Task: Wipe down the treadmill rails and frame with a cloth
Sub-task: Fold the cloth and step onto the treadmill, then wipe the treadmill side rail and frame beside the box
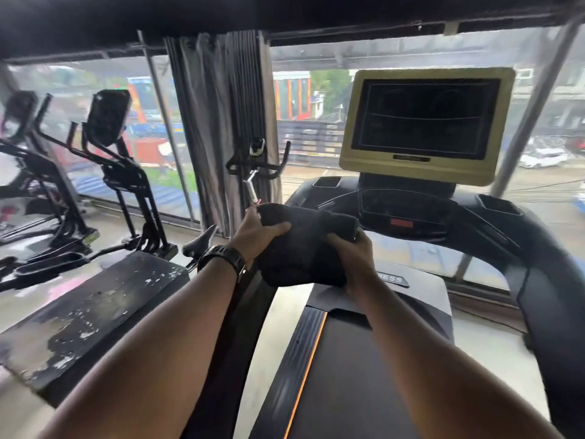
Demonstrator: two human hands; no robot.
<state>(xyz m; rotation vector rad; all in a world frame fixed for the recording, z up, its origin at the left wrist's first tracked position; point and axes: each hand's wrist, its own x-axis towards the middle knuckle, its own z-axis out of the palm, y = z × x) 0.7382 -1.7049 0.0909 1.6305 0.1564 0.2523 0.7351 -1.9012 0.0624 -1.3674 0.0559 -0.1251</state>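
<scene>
I stand on a treadmill whose dark belt (342,375) runs down the middle. A dark grey cloth (304,245) hangs folded in front of me, above the left side of the deck. My left hand (256,236), with a black watch on its wrist, grips the cloth's left edge. My right hand (354,258) grips its right lower side. The left rail (240,327) passes under my left forearm. The right rail (550,312) curves down at the right. The console (408,213) sits just beyond the cloth, under a gold-framed dark screen (427,122).
A worn black platform (95,312) lies to the left of the treadmill. Elliptical machines (120,172) stand further left, and an exercise bike (256,166) by the grey curtain (221,122). Large windows run across the front wall.
</scene>
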